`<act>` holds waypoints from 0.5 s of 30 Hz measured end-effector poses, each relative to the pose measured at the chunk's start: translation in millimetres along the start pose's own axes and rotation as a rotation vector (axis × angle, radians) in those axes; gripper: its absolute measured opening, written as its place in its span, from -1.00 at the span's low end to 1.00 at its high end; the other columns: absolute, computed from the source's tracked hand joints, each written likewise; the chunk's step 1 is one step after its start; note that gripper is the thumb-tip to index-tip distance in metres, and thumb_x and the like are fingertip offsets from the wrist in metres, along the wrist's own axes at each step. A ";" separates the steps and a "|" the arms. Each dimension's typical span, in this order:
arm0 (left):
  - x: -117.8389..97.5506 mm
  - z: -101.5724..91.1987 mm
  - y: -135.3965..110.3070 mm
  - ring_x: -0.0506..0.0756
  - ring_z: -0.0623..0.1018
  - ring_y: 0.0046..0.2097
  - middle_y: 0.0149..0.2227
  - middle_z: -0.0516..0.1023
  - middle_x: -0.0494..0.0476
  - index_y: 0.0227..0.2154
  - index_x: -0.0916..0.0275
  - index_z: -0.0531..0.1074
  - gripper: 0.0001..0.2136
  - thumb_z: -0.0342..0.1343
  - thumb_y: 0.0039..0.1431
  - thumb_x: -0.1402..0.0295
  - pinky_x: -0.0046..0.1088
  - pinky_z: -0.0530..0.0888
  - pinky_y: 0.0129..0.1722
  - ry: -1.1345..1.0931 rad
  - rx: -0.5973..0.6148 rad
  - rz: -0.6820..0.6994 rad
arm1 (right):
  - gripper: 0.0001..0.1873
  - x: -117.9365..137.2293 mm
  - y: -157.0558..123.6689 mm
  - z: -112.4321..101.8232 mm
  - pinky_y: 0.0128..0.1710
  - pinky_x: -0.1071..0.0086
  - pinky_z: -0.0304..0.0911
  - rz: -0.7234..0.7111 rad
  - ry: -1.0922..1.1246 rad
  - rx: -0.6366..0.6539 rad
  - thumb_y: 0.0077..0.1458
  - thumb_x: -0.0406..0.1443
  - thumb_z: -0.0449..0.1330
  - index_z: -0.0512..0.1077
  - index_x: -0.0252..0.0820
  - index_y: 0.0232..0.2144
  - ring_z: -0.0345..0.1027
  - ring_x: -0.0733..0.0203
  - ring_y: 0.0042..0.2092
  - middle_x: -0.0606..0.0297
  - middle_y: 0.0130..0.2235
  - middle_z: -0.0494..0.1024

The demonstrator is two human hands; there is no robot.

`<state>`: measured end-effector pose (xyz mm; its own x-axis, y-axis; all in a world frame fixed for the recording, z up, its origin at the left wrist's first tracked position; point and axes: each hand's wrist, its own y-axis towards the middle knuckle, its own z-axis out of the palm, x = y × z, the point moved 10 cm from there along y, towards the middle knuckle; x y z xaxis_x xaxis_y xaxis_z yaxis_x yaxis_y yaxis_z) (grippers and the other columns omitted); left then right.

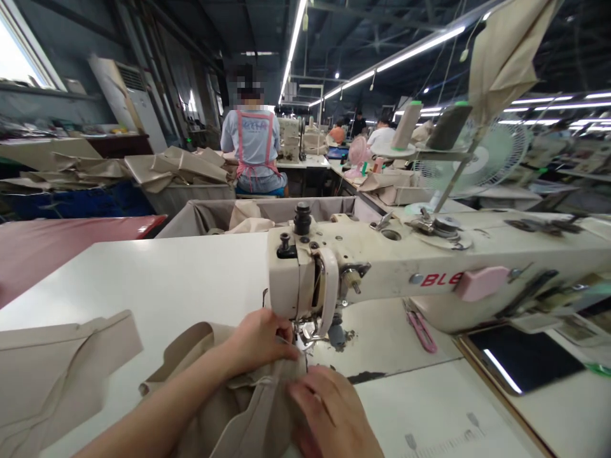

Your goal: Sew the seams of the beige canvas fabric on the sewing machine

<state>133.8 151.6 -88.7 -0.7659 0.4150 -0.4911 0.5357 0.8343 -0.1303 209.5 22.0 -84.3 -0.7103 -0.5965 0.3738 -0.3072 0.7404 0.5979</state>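
Observation:
A beige fabric piece point(252, 407) hangs over the near edge of the table, its upper end at the needle area of the sewing machine point(305, 280). My left hand point(262, 343) pinches the cloth just left of the presser foot point(310, 332), thumb and fingers closed on it. Slightly lower and to the right, my right hand point(329, 407) grips the same cloth along its right edge, its fingers a little blurred. The needle itself is hard to make out behind the machine's guard.
Another beige fabric piece point(62, 381) lies on the left of the white table point(191, 261). Pink thread snips point(421, 327) rest on the machine bed, and a dark-screened phone point(522, 356) lies at right. Thread cones point(408, 126) stand behind. A person point(252, 143) sits ahead, facing away.

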 end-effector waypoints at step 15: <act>14.1 -12.7 20.8 0.26 0.55 -0.16 -0.31 0.60 0.18 -0.31 0.20 0.56 -0.80 0.12 -0.02 0.38 -0.30 0.43 -0.13 0.031 -0.113 -0.050 | -0.51 -15.1 21.8 12.0 0.08 0.19 0.34 -0.149 0.115 0.306 -0.09 -0.46 0.14 0.44 -0.43 -0.03 0.37 -0.04 0.01 0.00 -0.05 0.53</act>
<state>129.6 179.4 -87.4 -0.8024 0.3812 -0.4592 0.4543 0.8891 -0.0558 206.0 50.9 -85.4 -0.5731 -0.7226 0.3864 -0.5894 0.6911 0.4182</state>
